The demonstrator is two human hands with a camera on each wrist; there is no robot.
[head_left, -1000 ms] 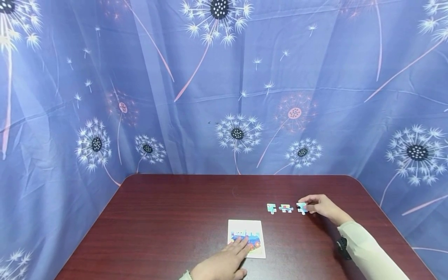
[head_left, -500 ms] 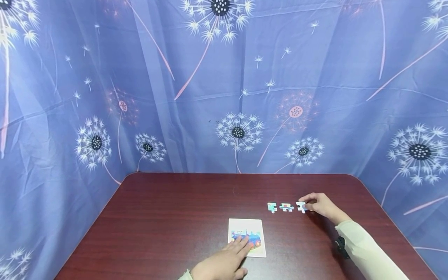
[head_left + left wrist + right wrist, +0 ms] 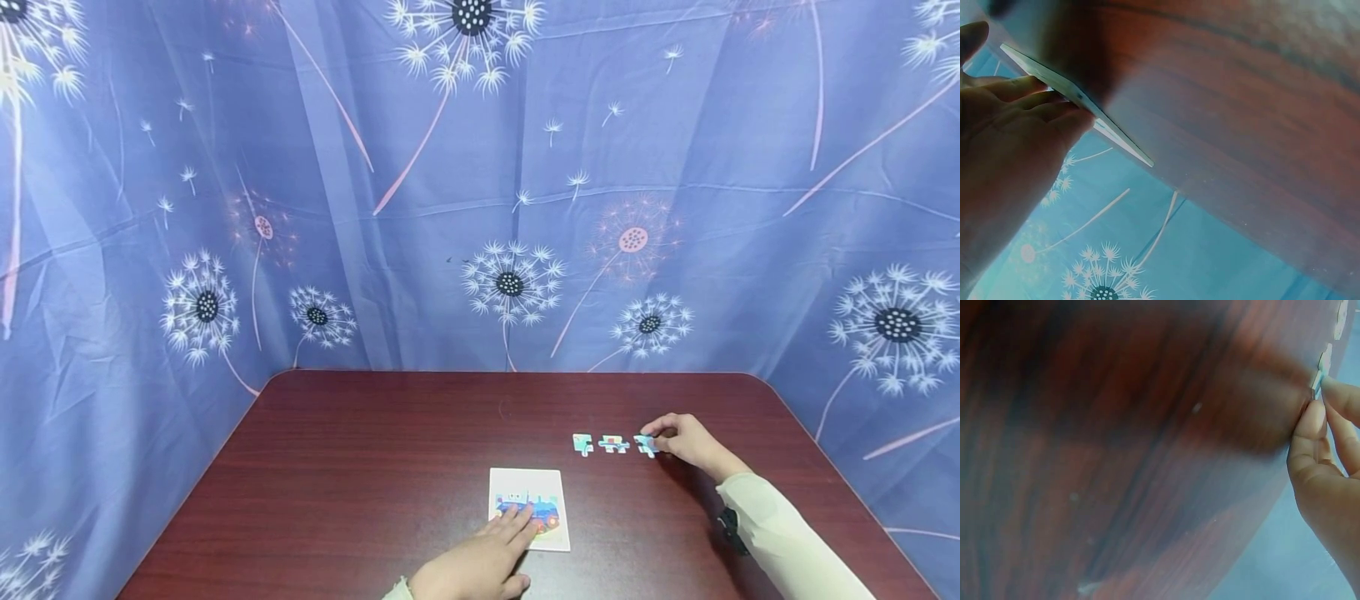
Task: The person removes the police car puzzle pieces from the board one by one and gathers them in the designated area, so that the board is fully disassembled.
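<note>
My left hand [image 3: 480, 560] lies with its fingers straight on a white square puzzle board [image 3: 522, 478] that shows a blue vehicle picture. The fingers cover the lower left of that picture. In the left wrist view the board [image 3: 1116, 136] appears edge-on under the fingertips. Farther right, my right hand [image 3: 686, 442] pinches a jigsaw piece [image 3: 643, 445] between thumb and fingers, close over the table. The pinched piece [image 3: 1317, 384] shows as a thin edge in the right wrist view. To its left are a middle puzzle piece [image 3: 613, 444] and a left puzzle piece [image 3: 582, 444].
The dark red-brown wooden table [image 3: 360, 467] has rounded far corners. A blue curtain [image 3: 420, 300] with dandelion prints hangs behind it and along both sides. A dark device [image 3: 731, 532] sits at the right wrist, below the pale sleeve [image 3: 780, 533].
The pinched jigsaw piece has tilted slightly in my right hand, its face going from pale glare back to coloured. My left hand and the board have stayed put.
</note>
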